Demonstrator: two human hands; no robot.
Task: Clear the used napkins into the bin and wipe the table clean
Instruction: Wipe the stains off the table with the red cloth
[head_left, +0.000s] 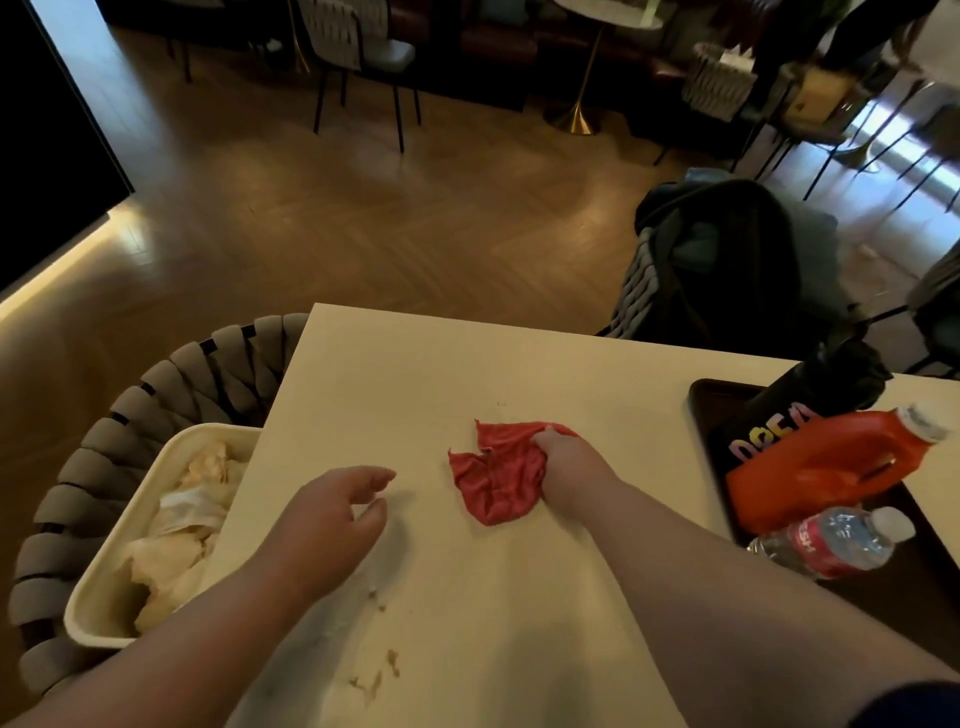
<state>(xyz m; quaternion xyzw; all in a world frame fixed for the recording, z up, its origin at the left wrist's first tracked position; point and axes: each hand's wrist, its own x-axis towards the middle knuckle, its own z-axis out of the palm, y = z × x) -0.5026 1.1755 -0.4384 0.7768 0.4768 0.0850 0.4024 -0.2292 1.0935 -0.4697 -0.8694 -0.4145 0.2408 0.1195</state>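
Dim café floor of herringbone wood (363, 218) beyond, chairs and a brass-footed table far off. Nearer, pale cream table (467, 374) filling the near half of the view, bare of napkins on top. Woven chair (156, 384) at the left, carrying a cream bin (111, 561) tucked just under the table's left edge. Dark tray (727, 410) at the right edge, holding an orange jug (826, 467) on its side, a black bag (815, 384) behind it and a small water bottle (836, 545) nearest.

Inside the bin, crumpled used napkins (176, 530), so clearing looks done and wiping looks under way.

Mid-table, red cloth (493, 478), rumpled and spread flat. Right hand (566, 462) pressed on its right side, fingers curled down into the fabric and gripping it. Left hand (332, 519) hovering just above the tabletop left of the cloth, loosely half open, holding nothing.

Near edge, brown smears (379, 675) and a few pale crumbs (374, 592), not yet wiped.

Cloth likely light, limp and soft, prone to bunching and sliding under a loose palm. Best taken in a wad at the middle, pressed flat under the palm, and dragged toward the near smears. Napkins, judged featherweight and tearable, need only a gentle pinch.
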